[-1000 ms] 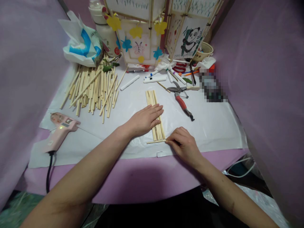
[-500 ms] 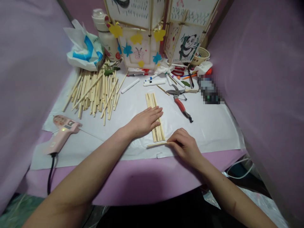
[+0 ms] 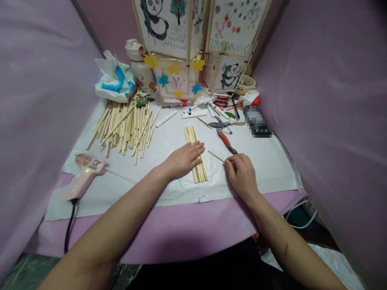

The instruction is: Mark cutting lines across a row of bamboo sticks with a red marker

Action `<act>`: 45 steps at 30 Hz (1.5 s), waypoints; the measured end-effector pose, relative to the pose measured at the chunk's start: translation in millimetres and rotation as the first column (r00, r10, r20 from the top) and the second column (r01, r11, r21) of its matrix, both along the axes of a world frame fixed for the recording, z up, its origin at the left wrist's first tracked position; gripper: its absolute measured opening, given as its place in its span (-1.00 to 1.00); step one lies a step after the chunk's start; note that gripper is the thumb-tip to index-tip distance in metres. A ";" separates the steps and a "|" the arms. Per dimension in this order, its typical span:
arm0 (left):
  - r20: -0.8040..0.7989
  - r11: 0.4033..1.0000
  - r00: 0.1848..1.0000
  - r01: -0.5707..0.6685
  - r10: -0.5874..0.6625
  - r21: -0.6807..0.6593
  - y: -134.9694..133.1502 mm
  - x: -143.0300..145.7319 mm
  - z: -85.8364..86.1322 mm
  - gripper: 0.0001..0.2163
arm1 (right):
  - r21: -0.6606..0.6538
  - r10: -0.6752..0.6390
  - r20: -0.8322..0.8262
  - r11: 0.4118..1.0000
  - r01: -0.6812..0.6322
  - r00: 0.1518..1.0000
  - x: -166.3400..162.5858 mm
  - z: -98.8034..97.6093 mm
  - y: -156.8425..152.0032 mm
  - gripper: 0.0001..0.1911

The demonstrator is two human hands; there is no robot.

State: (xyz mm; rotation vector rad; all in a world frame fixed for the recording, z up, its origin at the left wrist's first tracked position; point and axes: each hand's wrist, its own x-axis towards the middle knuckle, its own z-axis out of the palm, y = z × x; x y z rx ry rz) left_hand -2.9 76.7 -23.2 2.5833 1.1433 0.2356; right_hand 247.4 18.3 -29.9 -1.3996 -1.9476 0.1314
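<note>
At a purple table (image 3: 181, 225) spread with a white paper sheet (image 3: 266, 161), a person works below painted paper lantern panels (image 3: 178, 48) standing at 12 o'clock. A loose pile of sticks (image 3: 127, 125) lies at 10 o'clock from the hands, and a pink glue gun (image 3: 86, 175) rests at 9 o'clock near the sheet's edge.

The left hand (image 3: 183, 159) lies palm down with fingers spread flat and relaxed, pressing on a row of sticks (image 3: 191, 135) laid side by side and running toward 12 o'clock. The forearm reaches in from 7 o'clock. The right hand (image 3: 243, 175) sits just beside the row at 3 o'clock, fingers curled, its thumb and fingertips pinching one end of a single stick (image 3: 216, 156). The stick's free end points toward 10 o'clock, near the row but apart from it. Red-handled shears (image 3: 225, 135) lie at 12 o'clock from that hand.

Half a second earlier, the single stick lay crosswise against the row's near end; it is now drawn away to the right and angled. The left hand keeps its place on the row.
</note>
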 end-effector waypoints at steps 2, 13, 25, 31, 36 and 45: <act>0.005 1.000 1.000 0.006 -0.006 0.005 0.3 -0.3 -1.0 -0.50 | 0.033 0.160 -0.026 0.987 -0.159 0.987 -5.6 4.9 -6.7 -0.79; 0.006 1.000 1.000 0.001 -0.001 0.013 -1.1 0.0 2.4 -0.53 | -0.338 0.700 0.304 0.713 -0.614 0.646 -33.4 6.4 -29.5 -0.04; -0.019 0.998 0.998 0.063 -0.063 0.011 7.1 -5.8 6.6 -0.54 | -0.352 0.707 0.310 0.707 -0.614 0.636 -33.3 5.4 -30.0 0.03; -0.096 0.996 0.992 0.085 -0.083 0.017 26.9 -9.8 10.2 -0.50 | -0.358 0.710 0.294 0.702 -0.615 0.640 -33.4 5.9 -30.2 0.05; -0.097 0.996 0.992 0.086 -0.085 0.008 40.4 -9.2 11.1 -0.50 | -0.368 0.709 0.290 0.703 -0.609 0.643 -33.0 6.1 -30.0 0.05; -0.153 0.999 0.988 0.030 -0.033 -0.026 55.9 -7.4 9.4 -0.46 | -0.383 0.717 0.296 0.694 -0.610 0.630 -34.0 5.2 -28.5 0.08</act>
